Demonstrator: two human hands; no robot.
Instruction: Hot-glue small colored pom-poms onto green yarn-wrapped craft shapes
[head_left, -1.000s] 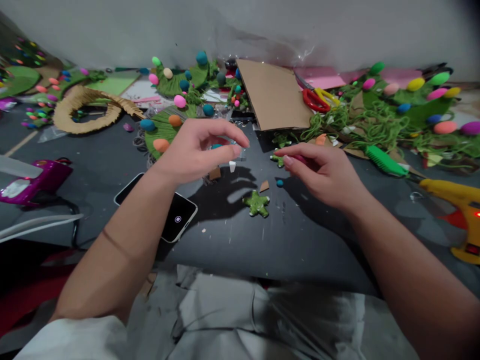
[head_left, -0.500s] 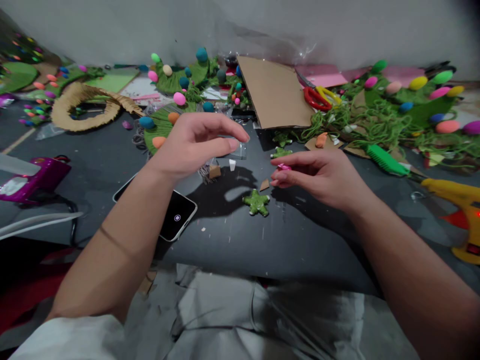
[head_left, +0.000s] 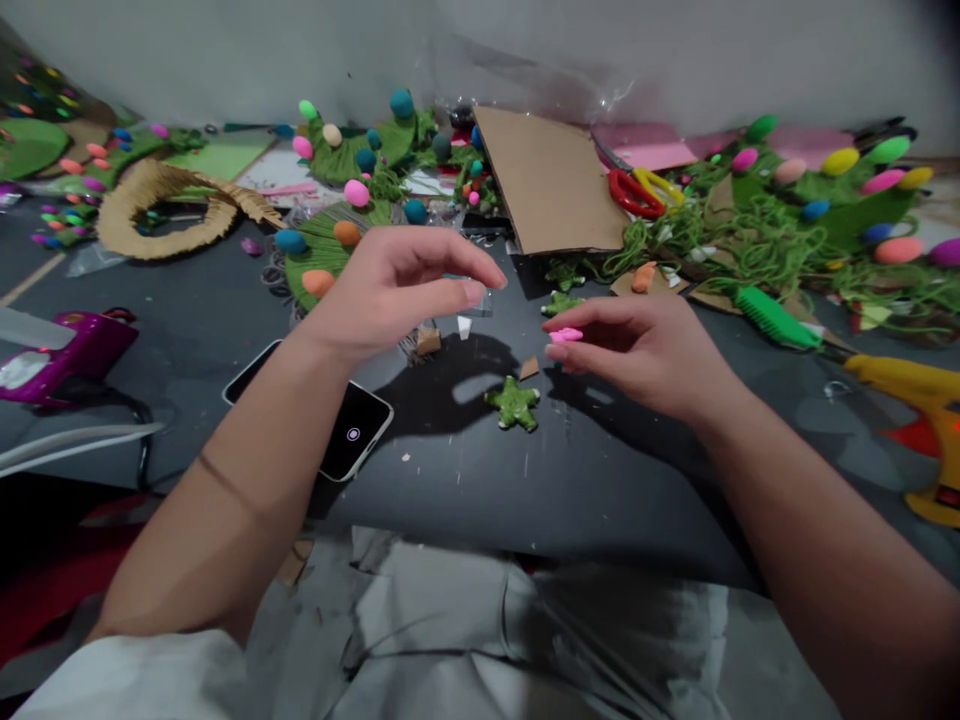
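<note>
My right hand (head_left: 622, 350) pinches a small bright pink piece (head_left: 565, 335) between thumb and fingers; its exact kind is too small to make out. Above the dark table my left hand (head_left: 412, 285) hovers with thumb and fingers apart, holding nothing. Between and below the hands lies a green yarn-wrapped star (head_left: 514, 404) with pale tips. Just above it is a scrap of brown cardboard (head_left: 529, 367). A second green star (head_left: 561, 304) lies behind my right fingers, partly hidden by them.
A phone (head_left: 352, 430) lies under my left forearm. To the right are a yellow glue gun (head_left: 907, 400) and a green brush (head_left: 776, 318). Farther back sit a cardboard sheet (head_left: 547, 185), red-handled scissors (head_left: 634, 195), green yarn (head_left: 720, 240) and a straw-coloured ring (head_left: 124, 225).
The pink piece has turned slightly in my right fingers and shows more of its side. My left hand has shifted a little to the right. The star stays in place.
</note>
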